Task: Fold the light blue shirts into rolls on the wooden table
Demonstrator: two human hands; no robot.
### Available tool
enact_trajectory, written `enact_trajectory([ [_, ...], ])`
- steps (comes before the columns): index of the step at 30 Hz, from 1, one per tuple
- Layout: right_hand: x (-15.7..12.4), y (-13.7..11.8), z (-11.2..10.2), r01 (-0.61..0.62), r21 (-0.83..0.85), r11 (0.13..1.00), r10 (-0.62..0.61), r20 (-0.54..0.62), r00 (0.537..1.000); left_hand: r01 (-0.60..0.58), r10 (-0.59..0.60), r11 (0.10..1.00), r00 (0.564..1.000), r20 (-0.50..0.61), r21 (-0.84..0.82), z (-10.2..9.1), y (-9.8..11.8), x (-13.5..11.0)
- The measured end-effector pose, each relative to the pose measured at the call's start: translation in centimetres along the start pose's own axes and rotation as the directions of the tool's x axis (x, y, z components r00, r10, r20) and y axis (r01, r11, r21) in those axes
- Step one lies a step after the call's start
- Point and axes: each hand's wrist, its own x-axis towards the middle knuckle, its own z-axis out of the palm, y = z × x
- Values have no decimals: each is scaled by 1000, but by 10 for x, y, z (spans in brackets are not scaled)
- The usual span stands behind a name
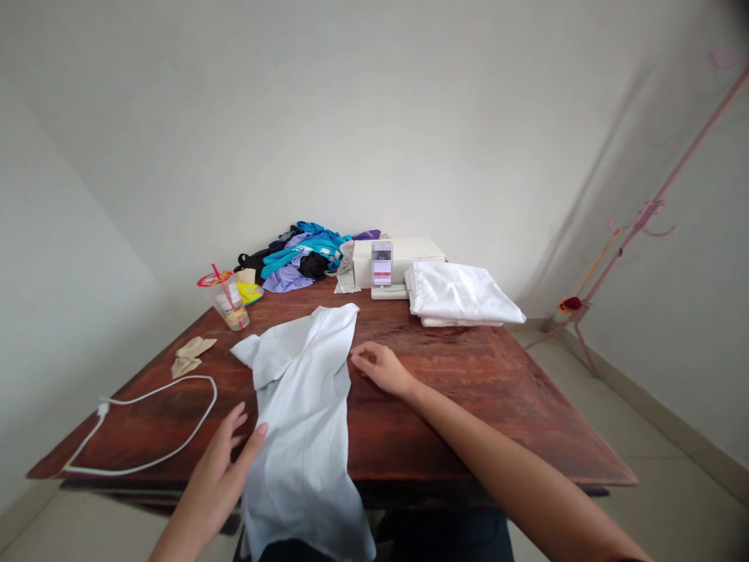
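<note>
You seem early on: the pale shirt (304,406) lies unfolded over the near worktop (468,375) edge, left grip (219,468) spread against it, right grip (380,367) curled at its right edge, pinch unclear, white cloth (462,293) folded far right, coloured heap (304,250) waiting beyond.

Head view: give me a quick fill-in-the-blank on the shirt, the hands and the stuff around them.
1. The pale shirt lies on the wooden table, its lower end hanging over the ____ edge.
2. The right hand rests at the shirt's ____ side.
3. The left hand, fingers spread, touches the shirt with its ____.
4. The cup holds a ____ straw.
Missing words: near; right; thumb; red.
</note>
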Motion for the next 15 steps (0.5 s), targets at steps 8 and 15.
enact_trajectory([
  [8,2,-3,-13,-500,475,724,423,267,866,474,-346,577,880,327,-665,-1,51,42],
  [15,-3,-5,3,-420,523,742,291,315,904,613,-241,432,785,570,-661,17,87,44],
])
